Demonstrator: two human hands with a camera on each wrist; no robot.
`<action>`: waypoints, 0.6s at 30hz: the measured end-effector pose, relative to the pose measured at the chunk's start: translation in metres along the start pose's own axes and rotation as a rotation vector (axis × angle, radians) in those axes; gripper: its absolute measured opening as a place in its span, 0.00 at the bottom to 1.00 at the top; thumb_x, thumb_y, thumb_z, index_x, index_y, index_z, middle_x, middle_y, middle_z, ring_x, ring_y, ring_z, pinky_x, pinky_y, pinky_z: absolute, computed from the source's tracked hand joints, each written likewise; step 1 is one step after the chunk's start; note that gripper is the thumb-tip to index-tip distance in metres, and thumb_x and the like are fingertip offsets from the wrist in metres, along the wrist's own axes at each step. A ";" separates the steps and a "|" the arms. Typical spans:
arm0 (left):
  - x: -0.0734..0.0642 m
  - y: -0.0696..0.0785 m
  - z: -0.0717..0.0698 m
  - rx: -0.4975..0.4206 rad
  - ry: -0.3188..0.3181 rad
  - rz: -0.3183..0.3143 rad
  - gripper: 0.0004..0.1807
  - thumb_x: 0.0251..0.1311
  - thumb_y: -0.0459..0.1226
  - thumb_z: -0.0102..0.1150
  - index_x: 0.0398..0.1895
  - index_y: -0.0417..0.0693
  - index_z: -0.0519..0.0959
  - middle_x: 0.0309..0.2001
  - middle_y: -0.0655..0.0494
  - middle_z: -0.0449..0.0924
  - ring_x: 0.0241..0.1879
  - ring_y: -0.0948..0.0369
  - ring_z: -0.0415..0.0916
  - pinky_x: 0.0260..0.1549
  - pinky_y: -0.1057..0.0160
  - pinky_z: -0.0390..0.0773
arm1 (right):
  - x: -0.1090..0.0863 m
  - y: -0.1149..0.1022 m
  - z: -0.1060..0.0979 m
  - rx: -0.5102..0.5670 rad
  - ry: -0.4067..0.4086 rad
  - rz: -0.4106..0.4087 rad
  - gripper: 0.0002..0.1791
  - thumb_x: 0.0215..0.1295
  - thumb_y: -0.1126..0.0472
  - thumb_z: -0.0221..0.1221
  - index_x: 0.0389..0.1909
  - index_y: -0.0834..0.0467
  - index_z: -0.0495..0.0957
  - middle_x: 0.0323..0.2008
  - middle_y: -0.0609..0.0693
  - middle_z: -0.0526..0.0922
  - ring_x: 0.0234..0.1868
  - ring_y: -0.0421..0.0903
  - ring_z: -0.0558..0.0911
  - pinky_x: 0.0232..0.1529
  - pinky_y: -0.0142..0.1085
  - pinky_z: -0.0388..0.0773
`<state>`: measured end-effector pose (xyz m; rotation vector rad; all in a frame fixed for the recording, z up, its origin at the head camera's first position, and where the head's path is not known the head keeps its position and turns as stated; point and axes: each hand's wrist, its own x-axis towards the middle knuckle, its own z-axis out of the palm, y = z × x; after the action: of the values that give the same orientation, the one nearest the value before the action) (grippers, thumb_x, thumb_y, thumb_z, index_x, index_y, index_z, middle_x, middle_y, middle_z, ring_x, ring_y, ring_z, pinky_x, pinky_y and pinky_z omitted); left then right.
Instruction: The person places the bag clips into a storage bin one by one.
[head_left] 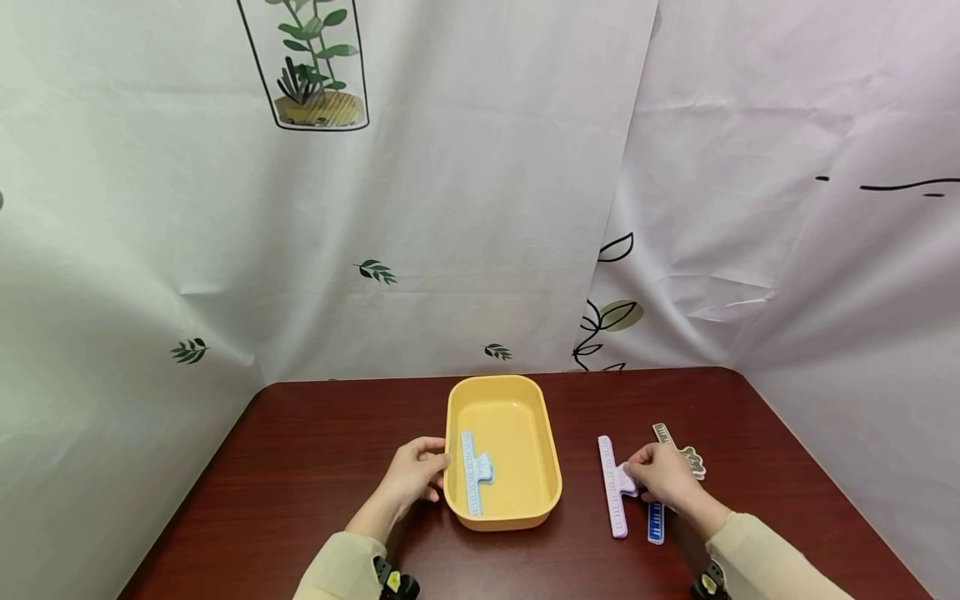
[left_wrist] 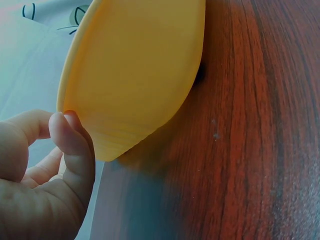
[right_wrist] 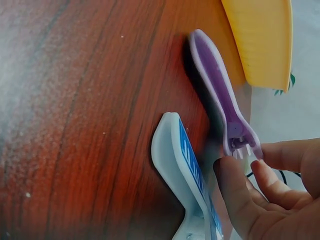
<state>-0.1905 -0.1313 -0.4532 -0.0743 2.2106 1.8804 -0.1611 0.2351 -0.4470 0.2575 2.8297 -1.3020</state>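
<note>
My left hand [head_left: 415, 475] pinches the left rim of a yellow rectangular tray [head_left: 517, 523] between thumb and fingers; the left wrist view shows the grip at the tray's edge. Inside the tray lies a light blue bag clip [head_left: 471, 475] with a ruler-marked bar. At the right, my right hand [head_left: 667, 475] pinches the handle of a purple bag clip [head_left: 611, 492]. In the right wrist view the thumb and fingers are at the handle end of that purple clip. A white-and-blue clip [head_left: 656, 523] lies partly under the right hand.
A beige-and-dark clip [head_left: 663, 433] with a cloud-shaped handle [head_left: 693, 461] lies just beyond the right hand. All stand on a dark red wooden table [head_left: 337, 433]. White printed cloth [head_left: 480, 208] hangs along the table's back and sides.
</note>
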 end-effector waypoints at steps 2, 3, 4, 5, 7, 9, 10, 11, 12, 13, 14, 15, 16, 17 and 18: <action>0.000 0.001 0.000 0.001 -0.002 0.001 0.22 0.60 0.33 0.54 0.56 0.33 0.69 0.26 0.53 0.74 0.18 0.65 0.71 0.12 0.70 0.72 | 0.000 -0.001 0.000 0.007 0.002 0.000 0.06 0.55 0.67 0.60 0.27 0.68 0.78 0.20 0.52 0.76 0.16 0.41 0.78 0.17 0.35 0.80; -0.001 0.001 0.000 0.000 -0.003 0.002 0.22 0.60 0.33 0.54 0.57 0.33 0.69 0.26 0.53 0.74 0.18 0.65 0.71 0.12 0.70 0.72 | 0.000 -0.001 0.001 0.010 0.002 0.001 0.06 0.55 0.67 0.60 0.27 0.68 0.78 0.20 0.51 0.76 0.16 0.41 0.78 0.17 0.35 0.80; -0.001 0.001 0.000 0.000 -0.005 0.002 0.22 0.60 0.33 0.54 0.57 0.33 0.69 0.26 0.53 0.74 0.18 0.65 0.71 0.13 0.70 0.73 | 0.000 -0.001 0.001 0.011 0.004 -0.001 0.06 0.54 0.67 0.59 0.27 0.68 0.78 0.20 0.51 0.76 0.16 0.41 0.78 0.17 0.35 0.80; -0.001 0.002 0.000 0.000 -0.005 0.002 0.22 0.60 0.33 0.54 0.57 0.33 0.69 0.26 0.53 0.74 0.18 0.65 0.71 0.13 0.70 0.73 | 0.001 -0.001 0.001 0.015 0.002 -0.003 0.06 0.54 0.67 0.59 0.27 0.68 0.78 0.20 0.51 0.76 0.16 0.41 0.78 0.17 0.35 0.80; 0.000 0.002 0.000 -0.001 -0.004 0.001 0.22 0.60 0.33 0.54 0.57 0.33 0.69 0.26 0.53 0.74 0.18 0.65 0.71 0.12 0.70 0.73 | 0.001 -0.001 0.001 0.023 -0.001 0.003 0.06 0.55 0.67 0.59 0.27 0.68 0.78 0.20 0.51 0.76 0.17 0.41 0.78 0.18 0.36 0.80; 0.000 0.002 0.000 -0.001 -0.002 0.001 0.22 0.60 0.33 0.54 0.57 0.33 0.69 0.26 0.53 0.74 0.18 0.65 0.71 0.12 0.70 0.73 | 0.001 -0.001 0.000 0.029 -0.006 0.009 0.06 0.55 0.67 0.58 0.28 0.68 0.78 0.20 0.51 0.75 0.18 0.41 0.78 0.19 0.36 0.81; 0.000 0.002 0.000 0.000 0.000 0.001 0.22 0.59 0.33 0.54 0.57 0.33 0.69 0.27 0.53 0.74 0.18 0.65 0.71 0.12 0.70 0.73 | 0.001 -0.002 0.000 0.033 -0.009 0.010 0.06 0.55 0.67 0.58 0.28 0.68 0.78 0.20 0.51 0.75 0.18 0.41 0.78 0.19 0.36 0.81; 0.000 0.002 0.000 0.000 0.001 0.001 0.22 0.59 0.33 0.54 0.57 0.33 0.69 0.27 0.53 0.74 0.18 0.65 0.71 0.12 0.70 0.73 | 0.001 -0.002 0.000 0.038 -0.011 0.009 0.06 0.56 0.67 0.58 0.28 0.68 0.78 0.21 0.51 0.75 0.19 0.41 0.78 0.19 0.36 0.81; 0.000 0.002 0.000 0.000 0.000 0.001 0.22 0.59 0.33 0.54 0.57 0.33 0.69 0.27 0.53 0.74 0.18 0.65 0.71 0.12 0.70 0.73 | 0.001 -0.003 0.000 0.044 -0.012 0.012 0.06 0.56 0.67 0.58 0.29 0.69 0.78 0.21 0.51 0.75 0.19 0.41 0.78 0.20 0.36 0.81; 0.000 0.002 0.000 0.001 0.000 0.001 0.22 0.60 0.33 0.54 0.57 0.33 0.69 0.26 0.53 0.74 0.18 0.65 0.71 0.13 0.70 0.73 | 0.001 -0.004 -0.001 0.050 -0.014 0.011 0.06 0.56 0.67 0.58 0.29 0.69 0.78 0.21 0.51 0.75 0.20 0.41 0.78 0.20 0.37 0.81; -0.001 0.001 0.000 0.001 0.000 0.001 0.22 0.60 0.33 0.54 0.57 0.33 0.69 0.26 0.53 0.74 0.18 0.65 0.71 0.13 0.70 0.73 | 0.001 -0.004 -0.001 0.056 -0.015 0.008 0.06 0.56 0.67 0.58 0.29 0.69 0.78 0.21 0.51 0.75 0.20 0.41 0.78 0.20 0.37 0.81; -0.001 0.001 0.000 0.001 -0.001 0.001 0.22 0.60 0.33 0.54 0.57 0.33 0.69 0.26 0.53 0.74 0.18 0.65 0.71 0.13 0.70 0.73 | 0.000 -0.004 -0.001 0.059 -0.018 0.004 0.07 0.57 0.67 0.58 0.29 0.69 0.78 0.21 0.51 0.75 0.20 0.41 0.78 0.20 0.37 0.81; -0.001 0.001 0.001 0.002 -0.001 0.002 0.22 0.60 0.33 0.55 0.56 0.33 0.69 0.26 0.53 0.74 0.18 0.65 0.71 0.13 0.70 0.73 | 0.000 -0.005 -0.001 0.063 -0.018 0.004 0.07 0.57 0.68 0.58 0.29 0.70 0.78 0.21 0.51 0.75 0.20 0.41 0.78 0.20 0.37 0.81; -0.001 0.001 0.001 0.001 -0.001 0.003 0.22 0.60 0.33 0.55 0.56 0.33 0.69 0.26 0.53 0.74 0.18 0.65 0.71 0.13 0.70 0.73 | 0.000 -0.005 -0.001 0.067 -0.018 0.003 0.07 0.57 0.68 0.58 0.29 0.70 0.78 0.21 0.51 0.75 0.20 0.41 0.78 0.20 0.37 0.82; -0.001 0.001 0.001 0.001 -0.002 0.004 0.22 0.60 0.33 0.55 0.56 0.32 0.69 0.26 0.53 0.75 0.17 0.65 0.71 0.13 0.70 0.72 | 0.000 -0.005 -0.001 0.071 -0.017 0.003 0.06 0.57 0.68 0.58 0.29 0.70 0.78 0.21 0.51 0.75 0.20 0.42 0.78 0.20 0.37 0.82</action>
<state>-0.1892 -0.1306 -0.4519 -0.0687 2.2125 1.8801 -0.1614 0.2320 -0.4426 0.2497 2.7713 -1.3991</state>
